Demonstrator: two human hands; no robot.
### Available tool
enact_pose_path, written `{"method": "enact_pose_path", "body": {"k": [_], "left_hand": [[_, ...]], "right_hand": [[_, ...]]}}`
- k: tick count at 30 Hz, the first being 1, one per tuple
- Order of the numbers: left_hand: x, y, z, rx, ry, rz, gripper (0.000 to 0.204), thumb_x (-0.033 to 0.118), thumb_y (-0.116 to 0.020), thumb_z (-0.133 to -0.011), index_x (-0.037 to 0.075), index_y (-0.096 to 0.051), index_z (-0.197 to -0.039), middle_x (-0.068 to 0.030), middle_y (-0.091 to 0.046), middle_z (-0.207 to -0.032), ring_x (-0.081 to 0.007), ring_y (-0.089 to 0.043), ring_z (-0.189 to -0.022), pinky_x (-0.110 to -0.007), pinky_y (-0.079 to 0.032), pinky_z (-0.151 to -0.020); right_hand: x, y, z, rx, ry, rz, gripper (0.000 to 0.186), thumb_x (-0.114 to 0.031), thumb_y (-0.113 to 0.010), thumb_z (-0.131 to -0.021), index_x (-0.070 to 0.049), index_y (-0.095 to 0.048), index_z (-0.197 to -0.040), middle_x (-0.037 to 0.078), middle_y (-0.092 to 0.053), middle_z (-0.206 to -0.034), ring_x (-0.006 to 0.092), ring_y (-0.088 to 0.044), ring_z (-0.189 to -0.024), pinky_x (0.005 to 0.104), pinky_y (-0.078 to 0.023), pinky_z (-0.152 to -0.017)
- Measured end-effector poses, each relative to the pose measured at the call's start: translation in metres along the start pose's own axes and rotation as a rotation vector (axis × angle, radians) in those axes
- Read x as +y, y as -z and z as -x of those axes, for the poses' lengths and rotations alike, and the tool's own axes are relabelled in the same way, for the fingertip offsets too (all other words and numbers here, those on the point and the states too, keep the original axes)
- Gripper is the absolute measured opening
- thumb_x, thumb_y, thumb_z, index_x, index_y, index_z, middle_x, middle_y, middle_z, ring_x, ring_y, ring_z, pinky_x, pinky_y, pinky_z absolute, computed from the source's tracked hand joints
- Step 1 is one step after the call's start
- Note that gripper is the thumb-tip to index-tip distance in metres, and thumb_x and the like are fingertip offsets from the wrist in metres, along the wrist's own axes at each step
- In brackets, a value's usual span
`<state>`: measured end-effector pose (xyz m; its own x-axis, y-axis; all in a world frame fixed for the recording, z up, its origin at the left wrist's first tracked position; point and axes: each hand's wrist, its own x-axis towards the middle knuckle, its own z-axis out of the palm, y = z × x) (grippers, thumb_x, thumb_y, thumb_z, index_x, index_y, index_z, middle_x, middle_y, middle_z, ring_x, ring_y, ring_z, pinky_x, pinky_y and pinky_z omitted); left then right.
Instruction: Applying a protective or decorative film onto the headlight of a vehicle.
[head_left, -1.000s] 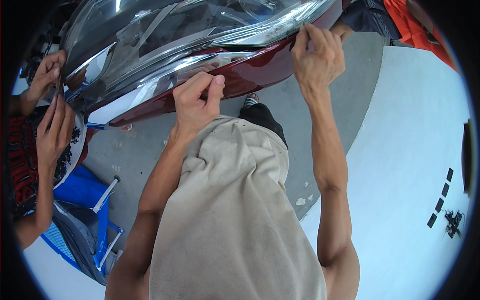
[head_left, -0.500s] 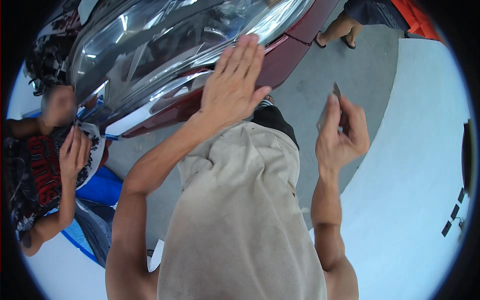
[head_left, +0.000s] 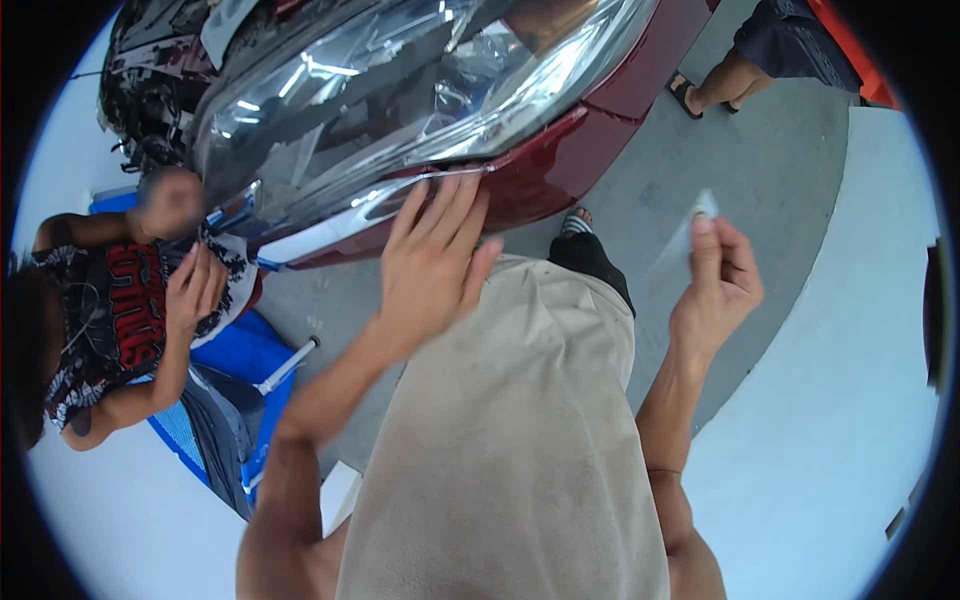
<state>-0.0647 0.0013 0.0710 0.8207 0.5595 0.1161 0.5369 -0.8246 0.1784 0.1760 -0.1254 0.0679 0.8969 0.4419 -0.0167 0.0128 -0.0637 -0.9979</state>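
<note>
My left hand (head_left: 432, 262) is held out with fingers straight and slightly apart. Its fingertips reach the dark red bumper (head_left: 550, 165) just under the chrome trim (head_left: 350, 217) below a car's large clear headlight (head_left: 400, 110); whether they press on it I cannot tell. Off to the right, above the grey floor, my right hand (head_left: 715, 285) pinches a thin translucent piece (head_left: 707, 204) between thumb and fingers. A pale, see-through part seems to trail from it toward the lower left, but it is blurred.
At the left, another person (head_left: 120, 310) in a dark patterned shirt is close to the car's front. A blue folding chair (head_left: 235, 385) stands below them. Another person's legs (head_left: 720, 85) are at the upper right, near a white surface (head_left: 830, 300).
My left hand has come down from the headlight's lower edge to the bumper. My right hand has turned the thin piece, which now shows pale instead of dark. The view has shifted.
</note>
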Motion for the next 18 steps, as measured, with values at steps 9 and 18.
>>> {"method": "enact_pose_path", "body": {"k": [9,18], "left_hand": [[0.023,0.026,-0.02,0.134,0.517,1.483,0.019,0.017,-0.077,-0.092,-0.001,-0.071,-0.095,-0.0024,-0.07,-0.083,-0.0075,-0.064,-0.08,-0.025,-0.05,-0.077],[0.03,0.026,-0.004,0.039,0.503,1.612,0.026,0.024,-0.061,-0.105,0.001,-0.07,-0.097,-0.0016,-0.069,-0.082,-0.0064,-0.06,-0.074,-0.024,-0.05,-0.071]], "right_hand": [[-0.04,-0.053,0.064,-0.724,-0.262,-0.24,0.014,-0.003,-0.073,-0.094,0.004,-0.073,-0.107,0.0,-0.07,-0.09,0.004,-0.059,-0.078,0.0199,-0.047,-0.07],[-0.035,-0.053,0.059,-0.646,-0.368,-0.285,0.013,-0.002,-0.072,-0.093,0.003,-0.072,-0.105,0.0,-0.07,-0.084,0.0039,-0.06,-0.075,0.021,-0.047,-0.07]]}}
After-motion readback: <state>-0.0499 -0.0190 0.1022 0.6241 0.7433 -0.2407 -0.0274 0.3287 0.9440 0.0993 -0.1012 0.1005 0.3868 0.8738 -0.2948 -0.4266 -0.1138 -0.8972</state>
